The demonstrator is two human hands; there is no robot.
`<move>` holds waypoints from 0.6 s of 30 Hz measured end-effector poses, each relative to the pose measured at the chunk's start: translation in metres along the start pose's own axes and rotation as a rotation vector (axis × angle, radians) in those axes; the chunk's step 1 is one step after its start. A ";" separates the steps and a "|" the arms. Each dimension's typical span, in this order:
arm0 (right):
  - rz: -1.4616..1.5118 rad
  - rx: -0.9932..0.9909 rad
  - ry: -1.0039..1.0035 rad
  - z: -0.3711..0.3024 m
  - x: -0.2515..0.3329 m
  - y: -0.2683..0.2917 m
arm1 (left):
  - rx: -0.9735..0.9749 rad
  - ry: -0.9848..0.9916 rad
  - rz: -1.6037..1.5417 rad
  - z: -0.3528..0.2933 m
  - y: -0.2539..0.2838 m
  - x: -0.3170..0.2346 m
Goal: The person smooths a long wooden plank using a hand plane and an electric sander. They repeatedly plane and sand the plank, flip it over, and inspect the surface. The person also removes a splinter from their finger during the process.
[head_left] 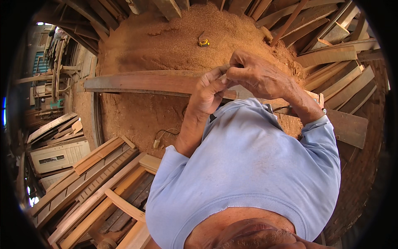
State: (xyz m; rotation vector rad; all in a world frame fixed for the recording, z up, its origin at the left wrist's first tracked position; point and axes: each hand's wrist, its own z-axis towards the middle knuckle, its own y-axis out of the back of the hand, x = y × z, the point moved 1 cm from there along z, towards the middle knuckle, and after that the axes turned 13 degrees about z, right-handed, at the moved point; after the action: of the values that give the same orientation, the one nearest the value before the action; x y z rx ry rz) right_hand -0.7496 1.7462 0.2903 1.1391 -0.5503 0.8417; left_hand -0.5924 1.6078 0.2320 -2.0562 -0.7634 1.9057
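Observation:
My two hands meet in front of my chest, above the near side of a long wooden plank (pixel 141 81). The fingertips of my left hand (pixel 211 89) are pinched together, its thumb pointing toward the other hand. My right hand (pixel 259 76) has its fingers curled and its thumb and forefinger pressed against the left fingertips. Whatever may be between them is too small or hidden to make out. A yellow and black tape measure (pixel 203 42) rests on the sawdust (pixel 166 45) past the plank, apart from both hands.
Cut boards (pixel 331 54) are heaped at the right, with more wood leaning at the far edge. At the lower left lies a stack of planks and frames (pixel 99 186). A pale panel (pixel 60 155) is beside it. A cord with a plug (pixel 156 143) trails on the ground.

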 end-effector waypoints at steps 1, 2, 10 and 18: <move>0.000 0.012 -0.005 -0.001 -0.001 0.000 | -0.004 0.007 0.013 0.000 0.000 0.001; 0.004 0.002 0.004 -0.002 -0.002 0.000 | 0.003 0.004 0.006 0.000 -0.002 0.000; 0.200 -0.213 0.030 -0.011 0.001 0.002 | 0.050 -0.056 0.022 -0.001 -0.017 -0.013; 0.113 -0.453 -0.040 -0.019 0.013 -0.004 | -0.036 -0.125 0.026 -0.003 -0.023 -0.017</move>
State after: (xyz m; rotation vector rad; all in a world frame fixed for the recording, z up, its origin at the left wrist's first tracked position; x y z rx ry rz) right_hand -0.7394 1.7666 0.2912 0.7154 -0.7982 0.7424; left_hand -0.5949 1.6186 0.2586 -1.9922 -0.8086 2.0658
